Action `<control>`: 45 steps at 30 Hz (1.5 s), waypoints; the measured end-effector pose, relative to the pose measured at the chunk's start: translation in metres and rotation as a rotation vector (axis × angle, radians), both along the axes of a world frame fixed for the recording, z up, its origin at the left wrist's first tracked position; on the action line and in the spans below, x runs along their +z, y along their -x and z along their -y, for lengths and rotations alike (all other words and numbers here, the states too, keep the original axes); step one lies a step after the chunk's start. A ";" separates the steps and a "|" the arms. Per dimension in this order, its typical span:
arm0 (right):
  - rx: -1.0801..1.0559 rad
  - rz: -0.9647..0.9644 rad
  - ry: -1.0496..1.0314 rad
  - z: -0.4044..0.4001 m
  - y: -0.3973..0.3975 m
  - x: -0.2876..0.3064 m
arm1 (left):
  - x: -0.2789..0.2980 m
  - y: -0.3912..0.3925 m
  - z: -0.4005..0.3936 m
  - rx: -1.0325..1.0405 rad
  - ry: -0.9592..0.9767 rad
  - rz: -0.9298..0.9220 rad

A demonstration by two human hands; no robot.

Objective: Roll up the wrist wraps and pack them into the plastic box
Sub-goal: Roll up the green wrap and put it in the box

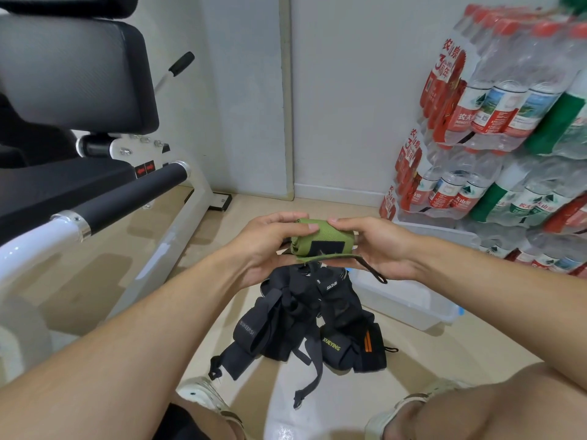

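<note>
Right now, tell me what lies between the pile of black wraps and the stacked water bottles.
The clear plastic box sits on the floor between the black wraps and the water bottles, as the head view shows. Both hands hold the green wrap above.

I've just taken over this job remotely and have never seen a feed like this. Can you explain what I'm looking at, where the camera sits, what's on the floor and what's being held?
There is no machine here: a person works with bare hands, and the single picture comes from a wide-angle camera on their head, looking forward and down. Both forearms reach in from the bottom corners. The left hand and the right hand together grip a green wrist wrap, mostly rolled, with a flat tail and a thin black loop hanging from its end. Below it on the floor lies a pile of black wrist wraps, still unrolled and tangled. To the right of the pile stands the clear plastic box; I cannot tell whether anything is in it. Packs of water bottles are stacked on the right, and a gym bench stands on the left.
</note>
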State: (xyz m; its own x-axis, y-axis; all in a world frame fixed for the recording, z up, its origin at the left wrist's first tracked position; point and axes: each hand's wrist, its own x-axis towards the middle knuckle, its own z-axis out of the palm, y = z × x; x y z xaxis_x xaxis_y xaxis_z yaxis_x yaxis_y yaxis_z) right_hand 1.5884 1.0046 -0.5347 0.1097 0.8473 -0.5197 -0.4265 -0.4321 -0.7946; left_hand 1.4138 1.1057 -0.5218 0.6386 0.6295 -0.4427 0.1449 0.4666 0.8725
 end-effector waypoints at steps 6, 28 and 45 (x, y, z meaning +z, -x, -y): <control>-0.075 0.024 -0.070 -0.002 -0.001 -0.003 | 0.003 0.000 0.003 0.011 0.124 0.027; 0.046 0.007 -0.035 0.001 -0.001 -0.002 | -0.006 0.000 -0.001 -0.054 -0.107 -0.004; 0.107 0.272 -0.096 0.002 -0.006 -0.001 | -0.007 -0.005 0.003 -0.143 -0.046 -0.071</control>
State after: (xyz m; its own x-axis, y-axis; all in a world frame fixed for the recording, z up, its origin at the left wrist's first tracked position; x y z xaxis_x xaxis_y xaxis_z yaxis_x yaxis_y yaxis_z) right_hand 1.5941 1.0021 -0.5354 0.1419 0.9052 -0.4007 -0.1483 -0.3807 -0.9127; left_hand 1.4187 1.1032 -0.5292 0.6913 0.5550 -0.4627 0.2693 0.3963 0.8777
